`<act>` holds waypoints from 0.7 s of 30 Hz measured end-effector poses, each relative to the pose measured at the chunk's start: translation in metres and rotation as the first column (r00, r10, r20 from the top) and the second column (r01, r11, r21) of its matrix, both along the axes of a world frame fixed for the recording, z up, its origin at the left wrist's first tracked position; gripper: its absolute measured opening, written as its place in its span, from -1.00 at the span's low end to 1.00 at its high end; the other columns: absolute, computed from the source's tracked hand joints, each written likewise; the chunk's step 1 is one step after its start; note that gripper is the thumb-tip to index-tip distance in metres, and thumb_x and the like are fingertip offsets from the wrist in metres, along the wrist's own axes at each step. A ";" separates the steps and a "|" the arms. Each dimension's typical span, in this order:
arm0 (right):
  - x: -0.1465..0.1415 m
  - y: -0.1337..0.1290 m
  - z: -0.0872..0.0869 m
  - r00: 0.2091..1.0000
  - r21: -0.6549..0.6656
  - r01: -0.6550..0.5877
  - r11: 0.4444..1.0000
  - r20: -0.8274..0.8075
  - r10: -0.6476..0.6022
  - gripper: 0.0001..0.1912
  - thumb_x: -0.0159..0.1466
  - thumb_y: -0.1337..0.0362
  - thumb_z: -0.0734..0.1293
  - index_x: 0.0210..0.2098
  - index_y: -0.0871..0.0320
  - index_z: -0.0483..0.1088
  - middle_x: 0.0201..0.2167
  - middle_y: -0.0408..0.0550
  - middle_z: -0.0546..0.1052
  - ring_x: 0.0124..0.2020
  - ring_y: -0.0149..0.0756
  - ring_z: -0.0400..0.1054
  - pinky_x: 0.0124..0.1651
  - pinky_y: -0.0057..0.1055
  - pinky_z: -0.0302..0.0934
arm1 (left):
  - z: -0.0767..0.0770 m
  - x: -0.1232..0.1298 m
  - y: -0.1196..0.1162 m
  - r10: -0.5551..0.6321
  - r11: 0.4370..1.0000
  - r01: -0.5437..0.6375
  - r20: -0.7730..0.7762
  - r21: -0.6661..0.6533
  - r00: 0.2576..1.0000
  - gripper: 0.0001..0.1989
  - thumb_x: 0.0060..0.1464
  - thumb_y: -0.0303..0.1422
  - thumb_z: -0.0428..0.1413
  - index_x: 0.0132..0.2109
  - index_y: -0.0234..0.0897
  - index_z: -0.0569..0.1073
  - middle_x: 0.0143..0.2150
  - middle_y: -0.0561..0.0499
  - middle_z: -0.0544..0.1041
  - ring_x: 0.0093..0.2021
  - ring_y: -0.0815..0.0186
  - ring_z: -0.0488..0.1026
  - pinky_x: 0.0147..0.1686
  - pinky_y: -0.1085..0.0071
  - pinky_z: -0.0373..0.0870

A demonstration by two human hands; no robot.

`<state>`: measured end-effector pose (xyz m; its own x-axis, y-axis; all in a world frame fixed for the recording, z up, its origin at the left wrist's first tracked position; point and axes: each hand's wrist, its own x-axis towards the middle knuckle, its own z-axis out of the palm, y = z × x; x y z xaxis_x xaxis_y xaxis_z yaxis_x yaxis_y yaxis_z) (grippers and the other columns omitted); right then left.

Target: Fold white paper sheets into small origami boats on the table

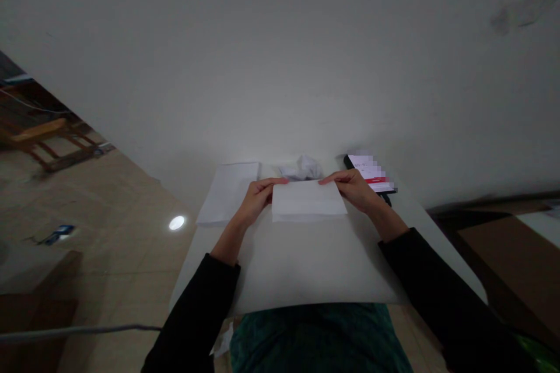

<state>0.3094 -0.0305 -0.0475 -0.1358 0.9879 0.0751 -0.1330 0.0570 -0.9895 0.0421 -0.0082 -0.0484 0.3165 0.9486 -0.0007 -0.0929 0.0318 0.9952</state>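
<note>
Recording your position at the white table (315, 262): your left hand (258, 201) and your right hand (354, 189) are both closed on the far corners of a folded white paper (308, 201), with the fingers curled over its top edge. The paper sits between your hands, towards the far end of the table, and appears to lie flat on the tabletop. Whether it is fully down or slightly raised cannot be confirmed from this view.

A flat white paper sheet (227, 192) lies just beyond and beside your left hand. A crumpled white tissue (301, 168) sits directly behind the folded paper. A dark box (356, 162) with a white and red label (371, 172) lies just past your right hand. The printing on the label is blurred and unreadable.

Black sleeves (192, 315) cover both your forearms up to the wrists, and a teal garment (315, 338) shows at the near table edge. To the left, a tiled floor (122, 268) extends to a wooden chair (39, 140). A white wall (280, 58) fills the upper view.
</note>
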 end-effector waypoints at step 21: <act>-0.015 -0.007 0.013 0.982 0.173 -0.147 0.974 0.143 0.123 -0.65 0.11 0.37 0.28 -0.13 0.02 0.53 -0.07 -0.09 0.57 -0.01 -0.21 0.41 -0.02 -0.29 0.27 | 0.003 0.015 -0.010 0.078 0.986 -0.065 -0.086 0.154 0.993 -0.45 0.05 -0.09 0.21 0.14 -0.19 0.35 -0.29 0.01 0.52 -0.40 0.36 0.44 -0.37 0.48 0.36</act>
<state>0.2943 -0.0378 -0.0345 -0.2874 0.9311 0.2246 -0.0220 0.2280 -0.9734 0.0567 -0.0184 -0.0452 0.2531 0.9602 0.1183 0.0017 -0.1227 0.9924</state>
